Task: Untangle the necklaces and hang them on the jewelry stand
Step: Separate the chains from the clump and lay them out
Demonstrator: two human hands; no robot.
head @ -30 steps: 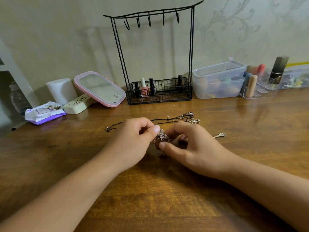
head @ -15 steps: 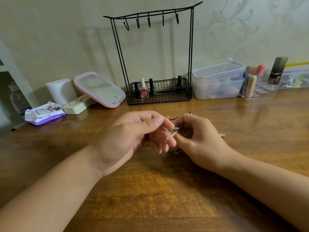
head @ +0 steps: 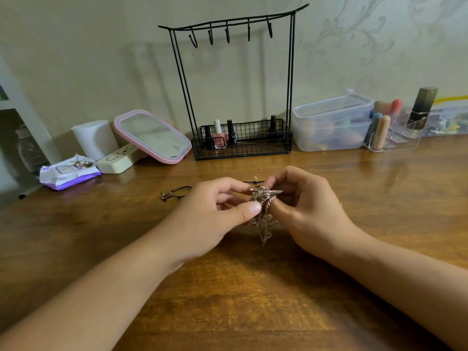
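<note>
A tangled clump of silver chain necklaces [head: 264, 198] hangs between my hands just above the wooden table [head: 253, 287], with loops of chain dangling below it. My left hand [head: 215, 216] pinches the clump from the left with thumb and fingers. My right hand [head: 304, 206] pinches it from the right. A dark cord necklace [head: 174, 193] lies on the table behind my left hand, partly hidden by it. The black wire jewelry stand [head: 235, 84] rises at the back by the wall; its several hooks are bare.
Nail polish bottles [head: 219, 134] stand in the stand's basket. A pink-rimmed mirror [head: 152, 136], a white cup [head: 93, 139] and a wipes pack [head: 69, 172] sit at back left. Clear plastic boxes [head: 331, 122] and a cosmetics organizer [head: 395, 133] are at back right.
Both hands have lifted the silver tangle off the table and shifted their grip. The chains now hang down between the fingers.
</note>
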